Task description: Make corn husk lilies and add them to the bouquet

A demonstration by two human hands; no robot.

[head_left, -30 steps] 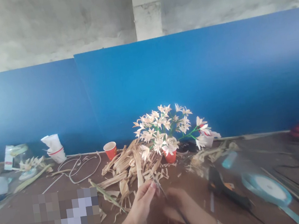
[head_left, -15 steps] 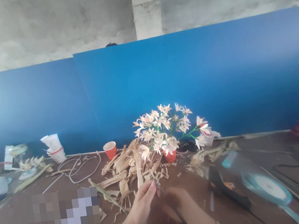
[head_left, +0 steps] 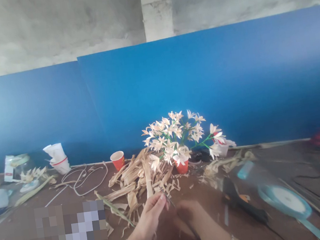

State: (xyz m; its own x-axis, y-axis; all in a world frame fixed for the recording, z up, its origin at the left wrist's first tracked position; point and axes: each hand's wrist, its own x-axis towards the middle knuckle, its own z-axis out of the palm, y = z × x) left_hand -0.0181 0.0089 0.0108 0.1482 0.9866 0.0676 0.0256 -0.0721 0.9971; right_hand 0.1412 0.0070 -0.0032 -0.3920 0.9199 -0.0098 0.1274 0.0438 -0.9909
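My left hand [head_left: 152,215] is closed in a pinch, thumb against fingers. What it grips is too small to make out; a thin greyish tip shows at the fingertips. Close on its right, my right hand [head_left: 192,216] is blurred, its fingers curled around a slim dark tool [head_left: 192,229] of unclear kind. Beyond the hands lies a heap of dried corn husks [head_left: 134,174]. Behind and to the right, white husk-like flowers [head_left: 168,138] on green stems stand in a red paper cup [head_left: 182,167].
Right of my hands lie a black glue gun [head_left: 241,203] and a roll of pale blue ribbon [head_left: 288,201]. A red paper cup [head_left: 118,161], a white cable [head_left: 82,191] and a white cup [head_left: 60,165] stand or lie leftward. A blue partition [head_left: 202,79] rises behind the table.
My left hand has shifted very slightly left. My right hand stays in nearly the same place, still blurred. The bit of dark hair above the partition has gone out of sight.
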